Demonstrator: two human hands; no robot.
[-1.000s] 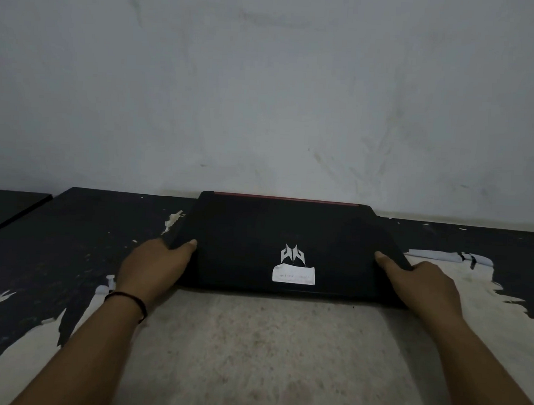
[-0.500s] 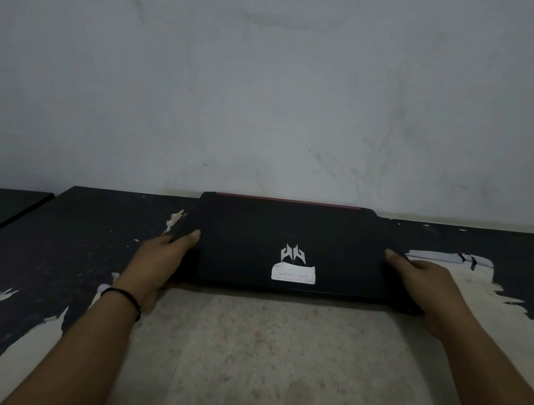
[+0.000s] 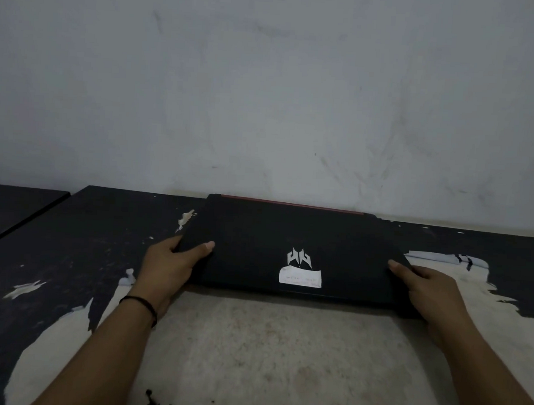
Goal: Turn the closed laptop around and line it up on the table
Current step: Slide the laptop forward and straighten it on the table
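A closed black laptop [image 3: 288, 234] lies on the worn table [image 3: 270, 351], its red-trimmed back edge close to the wall. A silver logo and a white sticker sit near its front edge. My left hand [image 3: 171, 267] grips the laptop's left side, thumb on the lid, fingers under the edge. On the right side my right hand [image 3: 428, 291] holds the front right corner the same way. The front edge appears slightly raised off the table, with the right front corner nearer to me than the left.
A grey wall [image 3: 271, 94] rises directly behind the table. The tabletop's dark coating has peeled, leaving a pale bare patch in front of the laptop. A second dark surface [image 3: 8, 207] adjoins at the far left, separated by a gap.
Both hands have closed tighter around the laptop's sides. The laptop has turned slightly, its right front corner swinging toward me and its front edge lifting a little.
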